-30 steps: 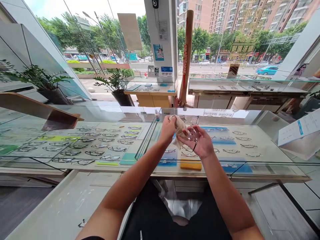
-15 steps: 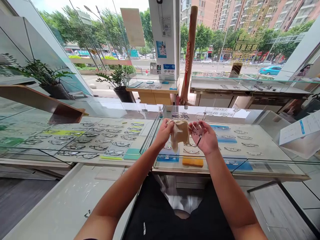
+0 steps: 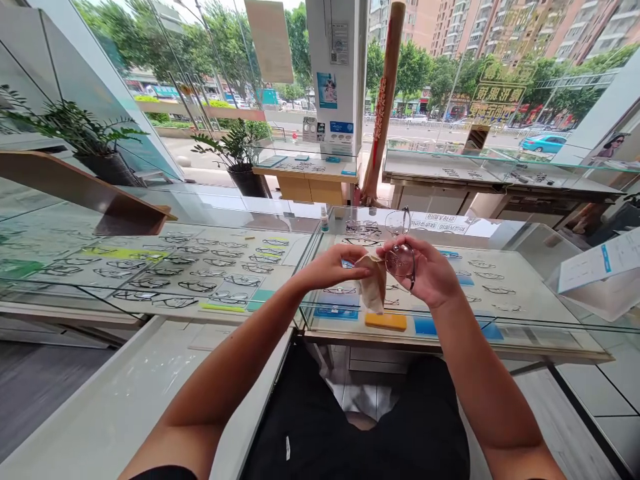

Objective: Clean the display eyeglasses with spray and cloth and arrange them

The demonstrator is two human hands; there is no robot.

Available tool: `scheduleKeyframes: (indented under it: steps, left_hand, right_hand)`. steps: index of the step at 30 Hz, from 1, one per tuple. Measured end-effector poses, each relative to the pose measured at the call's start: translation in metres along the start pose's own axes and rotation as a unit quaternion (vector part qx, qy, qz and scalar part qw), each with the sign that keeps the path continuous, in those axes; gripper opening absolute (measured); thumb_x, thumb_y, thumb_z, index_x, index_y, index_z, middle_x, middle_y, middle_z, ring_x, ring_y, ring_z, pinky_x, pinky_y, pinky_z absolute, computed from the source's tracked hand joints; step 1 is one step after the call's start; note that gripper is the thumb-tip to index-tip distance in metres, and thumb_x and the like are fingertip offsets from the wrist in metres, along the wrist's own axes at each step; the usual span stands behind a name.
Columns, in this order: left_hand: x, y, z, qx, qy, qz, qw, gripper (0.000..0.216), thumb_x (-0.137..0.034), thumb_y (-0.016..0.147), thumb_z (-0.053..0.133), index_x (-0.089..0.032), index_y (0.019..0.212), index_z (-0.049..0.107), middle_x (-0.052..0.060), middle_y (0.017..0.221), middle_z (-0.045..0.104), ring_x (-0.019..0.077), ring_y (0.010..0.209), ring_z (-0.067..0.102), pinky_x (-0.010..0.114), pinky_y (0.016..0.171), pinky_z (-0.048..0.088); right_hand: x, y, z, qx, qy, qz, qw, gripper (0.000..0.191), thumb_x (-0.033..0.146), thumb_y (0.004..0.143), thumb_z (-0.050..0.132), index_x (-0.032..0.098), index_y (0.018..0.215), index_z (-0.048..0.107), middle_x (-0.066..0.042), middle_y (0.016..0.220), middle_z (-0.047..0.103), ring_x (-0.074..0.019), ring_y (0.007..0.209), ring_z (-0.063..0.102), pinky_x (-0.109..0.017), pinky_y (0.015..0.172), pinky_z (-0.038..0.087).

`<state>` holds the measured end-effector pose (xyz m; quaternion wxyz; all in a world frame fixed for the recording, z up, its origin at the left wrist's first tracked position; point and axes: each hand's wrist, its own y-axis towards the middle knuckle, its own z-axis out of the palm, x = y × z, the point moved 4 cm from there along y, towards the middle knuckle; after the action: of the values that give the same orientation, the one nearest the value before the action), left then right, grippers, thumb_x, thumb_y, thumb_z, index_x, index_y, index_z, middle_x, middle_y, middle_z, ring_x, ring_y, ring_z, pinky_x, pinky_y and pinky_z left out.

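Over the glass counter, my right hand grips a pair of round thin-framed eyeglasses, one lens in front of the palm and the other pointing up and away. My left hand pinches a beige cloth between thumb and fingers, and its lower part hangs down. The cloth's upper edge meets the near side of the glasses by my right fingertips; whether it touches a lens I cannot tell. Just beyond my left hand, a small spray bottle stands upright on the counter top.
Rows of eyeglass frames lie inside the glass display case below my hands. An orange case sits near its front. A brown wooden panel juts in at left, a white box stands at right.
My left hand has moved right with the cloth, which is now bunched and close against the glasses. The glasses have turned in my right hand, one lens now standing higher. The view has shifted slightly.
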<state>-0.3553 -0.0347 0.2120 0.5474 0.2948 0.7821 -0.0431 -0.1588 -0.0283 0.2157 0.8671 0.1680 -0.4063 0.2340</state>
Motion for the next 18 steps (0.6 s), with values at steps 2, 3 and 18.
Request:
scheduleKeyframes:
  steps: [2,3,18]
  left_hand:
    - [-0.001,-0.001,0.004,0.008,-0.027,-0.019,0.999,0.021,-0.041,0.089,0.080,-0.020,0.087,0.080,0.006,0.085,0.075,0.0206,0.079,0.068,0.032,0.076,0.055]
    - [0.000,-0.003,0.005,0.008,-0.046,-0.030,0.998,0.022,-0.042,0.089,0.080,-0.020,0.086,0.080,0.006,0.082,0.073,0.0202,0.076,0.066,0.031,0.071,0.054]
    - [0.041,-0.010,0.001,-0.117,-0.245,-0.117,0.955,0.020,-0.034,0.071,0.079,-0.016,0.077,0.073,0.004,0.072,0.066,0.0137,0.062,0.056,0.026,0.059,0.043]
  right_hand:
    - [0.005,-0.002,-0.001,-0.004,-0.005,-0.005,1.000,0.011,0.031,0.096,0.072,0.024,0.089,0.075,-0.003,0.095,0.082,-0.0191,0.096,0.078,-0.033,0.094,0.064]
    - [0.007,-0.002,-0.002,-0.009,-0.005,-0.007,1.000,0.011,0.031,0.096,0.072,0.024,0.089,0.075,-0.004,0.095,0.081,-0.0196,0.096,0.078,-0.035,0.095,0.064]
    - [-0.016,0.022,-0.044,-0.056,0.049,0.040,0.996,0.007,0.028,0.091,0.079,0.023,0.091,0.074,-0.002,0.094,0.084,-0.0208,0.097,0.081,-0.038,0.098,0.067]
